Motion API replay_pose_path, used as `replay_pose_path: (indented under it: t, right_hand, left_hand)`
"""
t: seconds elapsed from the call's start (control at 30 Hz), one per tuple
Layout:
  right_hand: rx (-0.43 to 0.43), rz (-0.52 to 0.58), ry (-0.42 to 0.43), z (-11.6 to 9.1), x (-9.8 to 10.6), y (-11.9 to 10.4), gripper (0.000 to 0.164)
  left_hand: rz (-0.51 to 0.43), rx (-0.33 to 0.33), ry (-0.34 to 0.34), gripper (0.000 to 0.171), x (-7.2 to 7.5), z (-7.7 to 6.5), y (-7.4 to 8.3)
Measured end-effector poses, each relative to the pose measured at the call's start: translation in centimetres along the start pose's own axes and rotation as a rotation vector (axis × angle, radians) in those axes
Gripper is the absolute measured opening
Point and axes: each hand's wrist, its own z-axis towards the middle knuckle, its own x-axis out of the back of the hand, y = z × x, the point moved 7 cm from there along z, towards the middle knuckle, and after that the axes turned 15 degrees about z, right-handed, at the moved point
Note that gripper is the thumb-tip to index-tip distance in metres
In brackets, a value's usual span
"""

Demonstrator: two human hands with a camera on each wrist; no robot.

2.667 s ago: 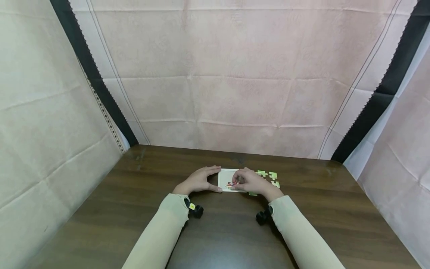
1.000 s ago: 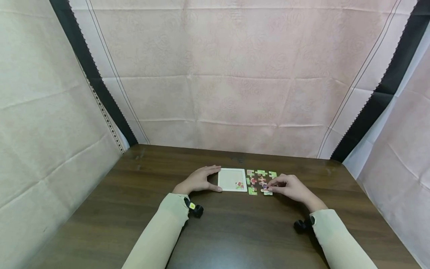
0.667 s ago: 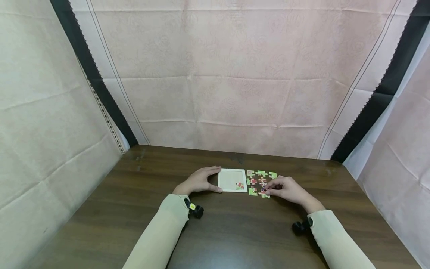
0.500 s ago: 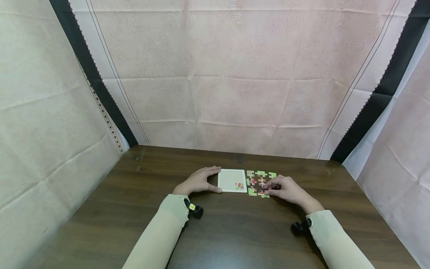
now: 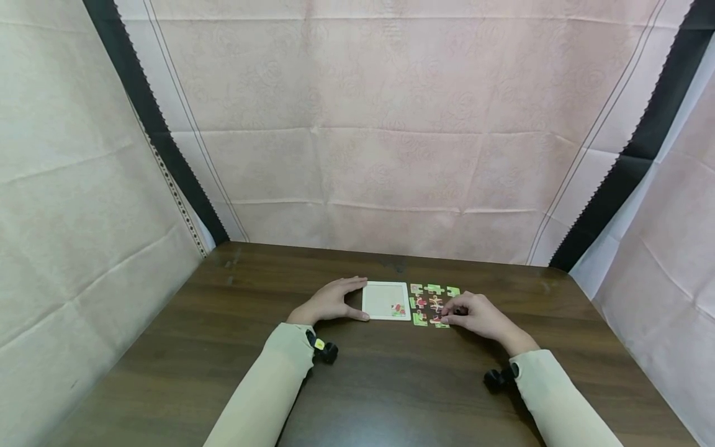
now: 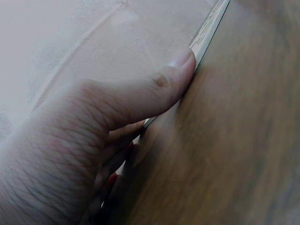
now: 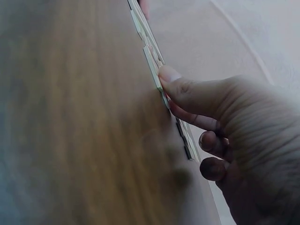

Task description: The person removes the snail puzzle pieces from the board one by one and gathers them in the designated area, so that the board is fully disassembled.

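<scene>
My left hand (image 5: 335, 300) rests at the left end of a white puzzle tray (image 5: 381, 303), its thumb at the near corner and its fingers at the far corner. In the left wrist view the thumb (image 6: 173, 79) presses against the tray's edge. One colourful jigsaw piece (image 5: 398, 309) lies in the tray's lower right corner. Over the loose pieces to the right, my right hand (image 5: 475, 315) pinches a jigsaw piece between thumb and index finger, mostly covered by them. In the right wrist view the thumb (image 7: 183, 86) touches the edge of a thin piece (image 7: 152, 70).
Several loose jigsaw pieces (image 5: 434, 288), green with coloured figures, lie in rough rows just right of the tray. All sits on a brown wooden table (image 5: 357, 372). Pale cloth (image 5: 391, 136) hangs behind and at both sides.
My right hand has left the tray, where a piece now lies in the corner, and gone right to the loose pieces. Lately it shifted slightly left there. My left hand stays put.
</scene>
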Motion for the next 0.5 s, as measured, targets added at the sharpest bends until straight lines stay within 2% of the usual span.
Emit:
replay_pose_path:
  t: [0.5]
  right_hand:
    - [0.003, 0.05, 0.038, 0.08, 0.21, -0.22, 0.006]
  left_hand:
    - [0.011, 0.012, -0.006, 0.103, -0.04, 0.09, 0.01]
